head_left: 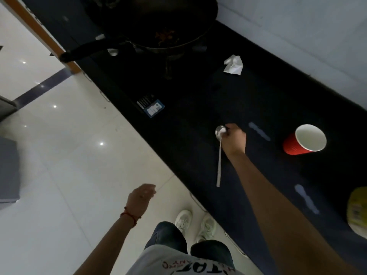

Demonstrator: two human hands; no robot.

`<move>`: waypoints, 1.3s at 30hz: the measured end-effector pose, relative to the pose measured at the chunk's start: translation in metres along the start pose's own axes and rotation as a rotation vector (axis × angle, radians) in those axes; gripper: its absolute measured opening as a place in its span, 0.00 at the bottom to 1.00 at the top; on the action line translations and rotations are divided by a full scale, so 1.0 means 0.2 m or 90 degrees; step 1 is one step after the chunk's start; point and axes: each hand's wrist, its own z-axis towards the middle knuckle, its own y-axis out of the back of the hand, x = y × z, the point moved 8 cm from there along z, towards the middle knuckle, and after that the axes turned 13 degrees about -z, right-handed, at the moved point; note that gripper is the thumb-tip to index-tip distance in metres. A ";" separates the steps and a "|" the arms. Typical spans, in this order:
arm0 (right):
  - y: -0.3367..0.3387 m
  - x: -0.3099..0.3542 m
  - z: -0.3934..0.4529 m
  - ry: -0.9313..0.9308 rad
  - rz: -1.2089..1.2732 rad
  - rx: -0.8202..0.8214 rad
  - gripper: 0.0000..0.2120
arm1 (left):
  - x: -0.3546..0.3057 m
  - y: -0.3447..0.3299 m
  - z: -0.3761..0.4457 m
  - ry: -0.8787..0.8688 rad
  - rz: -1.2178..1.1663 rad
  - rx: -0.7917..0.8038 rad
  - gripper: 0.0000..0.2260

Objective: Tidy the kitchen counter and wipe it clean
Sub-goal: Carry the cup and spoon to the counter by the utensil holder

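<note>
Beside pale glossy floor tiles (83,155), dark counter (198,108) against white wall (297,36)

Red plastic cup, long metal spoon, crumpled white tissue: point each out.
Red plastic cup (292,145), head view, on its red side wall.
Long metal spoon (219,165), head view, mid-handle.
Crumpled white tissue (234,64), head view, its centre.

Plenty of bare dark surface (198,108) through the middle of the frame — a wide lane between the crumpled tissue (233,64) up top and the spoon (219,155) lower down. Upper centre is blocked by the big wok (158,22), its handle (87,50) jutting left past the surface's edge. The card packet (151,106) sits near the left edge. At right, the red cup (303,139) lies tipped, with pale smears either side — and a yellow object (358,211) crowds the right border.
</note>
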 end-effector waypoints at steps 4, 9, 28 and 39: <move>0.13 -0.16 -0.14 -0.070 0.117 -0.043 0.08 | -0.47 -0.01 0.01 -0.199 0.052 -0.027 0.08; 0.33 -0.40 -0.35 -0.147 0.250 -0.127 0.04 | -0.97 -0.38 -0.02 -0.378 0.064 0.127 0.11; 0.69 -0.93 -0.86 -0.301 0.379 -0.304 0.11 | -1.44 -1.88 -0.19 -0.524 0.256 0.330 0.45; 0.70 -0.97 -0.84 -0.252 0.367 -0.290 0.10 | -1.48 -1.79 -0.19 -0.558 0.159 0.256 0.35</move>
